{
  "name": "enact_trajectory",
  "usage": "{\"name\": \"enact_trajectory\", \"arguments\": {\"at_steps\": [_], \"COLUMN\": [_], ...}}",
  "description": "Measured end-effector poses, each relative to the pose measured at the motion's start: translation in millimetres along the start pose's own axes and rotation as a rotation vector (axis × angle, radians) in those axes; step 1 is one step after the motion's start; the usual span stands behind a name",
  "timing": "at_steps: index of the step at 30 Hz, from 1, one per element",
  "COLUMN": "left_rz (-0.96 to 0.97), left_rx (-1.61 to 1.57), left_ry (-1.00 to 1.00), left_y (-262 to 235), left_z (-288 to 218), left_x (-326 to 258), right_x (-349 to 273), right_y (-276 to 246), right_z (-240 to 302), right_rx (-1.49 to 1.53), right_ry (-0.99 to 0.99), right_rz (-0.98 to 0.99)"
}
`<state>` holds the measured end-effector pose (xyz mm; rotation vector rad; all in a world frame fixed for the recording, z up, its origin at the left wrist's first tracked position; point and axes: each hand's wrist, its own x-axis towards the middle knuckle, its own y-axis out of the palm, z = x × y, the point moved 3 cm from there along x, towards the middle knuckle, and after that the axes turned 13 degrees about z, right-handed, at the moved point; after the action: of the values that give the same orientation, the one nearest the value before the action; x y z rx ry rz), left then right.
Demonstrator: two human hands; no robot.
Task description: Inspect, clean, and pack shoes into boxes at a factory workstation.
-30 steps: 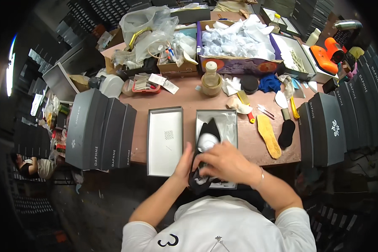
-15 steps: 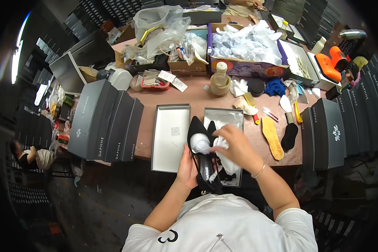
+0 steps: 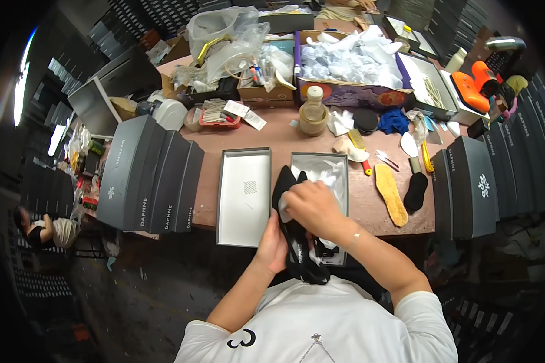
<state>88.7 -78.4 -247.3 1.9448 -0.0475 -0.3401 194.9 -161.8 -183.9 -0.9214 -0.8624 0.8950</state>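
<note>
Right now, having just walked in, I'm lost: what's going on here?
Someone in a white shirt holds a black pointed shoe with the left fingers. The right fingers are at its opening near the toe, over some white stuffing. A second black toe shows beside it; I can't tell whether that shoe is held too. Partly behind is an open box with white paper inside, and a white-lined tray lies to its left. Dark grey boxes stand on both sides.

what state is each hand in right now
Left hand: holding a black pointed shoe from its left side.
Right hand: fingers bent at the white wad in that shoe; whether its grip is closed cannot be told.
</note>
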Motion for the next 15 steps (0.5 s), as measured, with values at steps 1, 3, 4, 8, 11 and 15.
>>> {"name": "enact_trajectory", "arguments": {"at_steps": [1,3,4,8,11,15], "left_rz": [-0.053,-0.101,-0.098,-0.003,-0.106,-0.182], "left_rx": [-0.009,-0.041,-0.068,-0.087,0.067,0.107], "left_ry": [0.01,0.051,0.081,-0.057,-0.017,0.015], "left_y": [7.0,10.3,4.8,-17.2,0.0,11.7], "left_z": [4.9,2.8,-1.9,-14.5,-12.0,-0.3], "left_x": [-0.1,-2.4,-5.4,-14.8,-10.7,-12.0], "right_x": [4.5,4.4,-7.4,-18.6,-5.8,-3.0], "right_y": [11.5,14.5,7.9,-25.2,-14.7,17.4], "right_z": [-1.9,-3.4,-2.3,-34.0,-10.9,11.6], "right_rx": [-0.033,0.044,0.155,-0.082,0.023,-0.239], "right_ry": [-0.015,-0.076,-0.123,0.143,0.019,-0.248], "right_rz": [0.031,-0.059,-0.177,-0.277,0.175,0.142]}}
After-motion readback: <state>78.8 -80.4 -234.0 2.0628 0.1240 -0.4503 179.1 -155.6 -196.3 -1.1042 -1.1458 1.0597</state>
